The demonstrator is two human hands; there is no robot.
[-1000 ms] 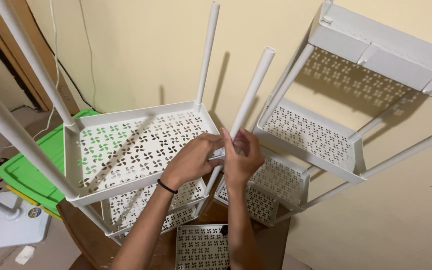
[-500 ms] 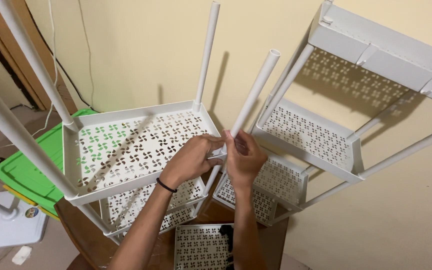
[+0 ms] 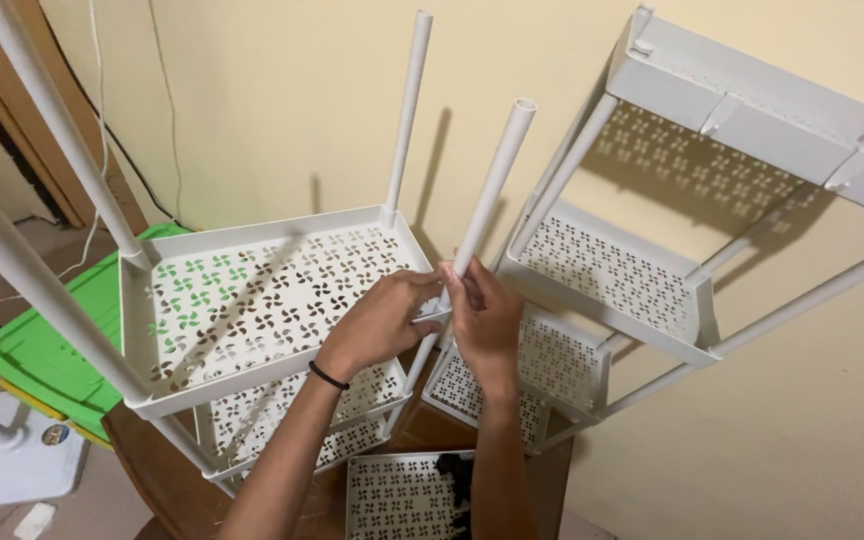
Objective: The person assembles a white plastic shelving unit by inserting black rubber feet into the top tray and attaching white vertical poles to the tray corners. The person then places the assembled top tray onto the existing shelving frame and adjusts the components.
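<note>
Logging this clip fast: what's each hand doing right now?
Left hand: closed on the corner of the white shelf tray.
Right hand: closed around the white pole.

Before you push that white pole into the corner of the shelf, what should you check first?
1. Left hand steadying the corner of the white perforated plastic shelf tray: ok.
2. Right hand gripping the loose white plastic pole near its lower end: ok.
3. Pole lined up straight with the corner socket: not ok, it leans to the right.
4. Pole foot seated in the socket: cannot tell, the hands hide it.
5. Back corner pole standing upright in the tray: ok.
6. Room beside the second white shelf rack leaning on the wall: ok, the pole top is apart from it.
</note>
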